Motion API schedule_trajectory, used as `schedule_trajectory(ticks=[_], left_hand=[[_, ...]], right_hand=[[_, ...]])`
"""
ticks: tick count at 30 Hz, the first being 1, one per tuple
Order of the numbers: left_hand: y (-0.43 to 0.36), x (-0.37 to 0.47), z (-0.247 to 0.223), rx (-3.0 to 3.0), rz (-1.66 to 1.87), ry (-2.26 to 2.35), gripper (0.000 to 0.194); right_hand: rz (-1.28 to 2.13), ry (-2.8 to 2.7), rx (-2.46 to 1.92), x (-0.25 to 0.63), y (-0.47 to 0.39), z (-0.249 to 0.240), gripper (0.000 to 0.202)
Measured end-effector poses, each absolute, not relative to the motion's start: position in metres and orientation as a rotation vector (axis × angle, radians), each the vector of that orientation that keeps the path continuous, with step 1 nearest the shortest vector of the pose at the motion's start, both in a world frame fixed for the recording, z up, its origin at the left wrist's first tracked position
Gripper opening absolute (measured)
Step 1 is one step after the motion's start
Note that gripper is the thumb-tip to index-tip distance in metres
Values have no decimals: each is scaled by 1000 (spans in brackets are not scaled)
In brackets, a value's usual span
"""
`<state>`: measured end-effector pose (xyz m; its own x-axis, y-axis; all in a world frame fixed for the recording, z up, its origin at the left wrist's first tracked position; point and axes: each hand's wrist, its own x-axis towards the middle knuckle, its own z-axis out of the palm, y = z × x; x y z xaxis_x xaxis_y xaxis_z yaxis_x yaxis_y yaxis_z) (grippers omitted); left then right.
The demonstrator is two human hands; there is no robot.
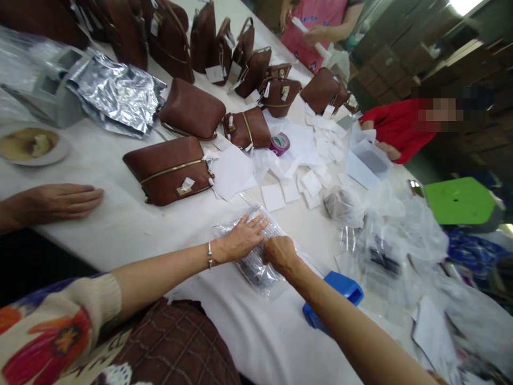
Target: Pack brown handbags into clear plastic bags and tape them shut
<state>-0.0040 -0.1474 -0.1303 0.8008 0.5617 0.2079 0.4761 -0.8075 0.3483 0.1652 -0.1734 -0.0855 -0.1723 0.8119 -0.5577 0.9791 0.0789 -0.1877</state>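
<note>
We press our left hand [246, 237] open and flat on the clear packet [253, 266]; our right hand [281, 254] is closed like a fist against it, whether pinching plastic we cannot tell. On our white table [176, 232], around the packet, we see a brown bag [168, 170] at 10 o'clock, a blue holder [343, 286] at 4, a purple tape roll [279, 143] at 12.

No txt, nos. or brand legible. Clear plastic bag [260, 274] w/ rows of sm. print, too tiny/blurred to read. Pink shirt [320, 12] w/ blue lettering, partly hidden, can't make out. Purple tape roll [279, 143] w/ green-&-wht. label, mark unclear. Gold plate [185, 189] on nearest brown bag [166, 168]: too sm. to tell if marked. Floral knit top [60, 326] w/ letter-like shapes, illegible.
</note>
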Motion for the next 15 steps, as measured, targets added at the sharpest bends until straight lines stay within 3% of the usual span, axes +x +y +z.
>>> schedule_trajectory(ticks=[7,13,15], left_hand=[[-143,-7,-127,2722,420,775,15],[-141,-8,-125,2720,414,773,12],[-139,-8,-123,2727,396,777,11]], right_hand=[[-632,2336,1430,223,-141,-63,36],[-1,2516,2141,246,-177,-63,87],[-12,2545,2223,224,-199,-84,93]])
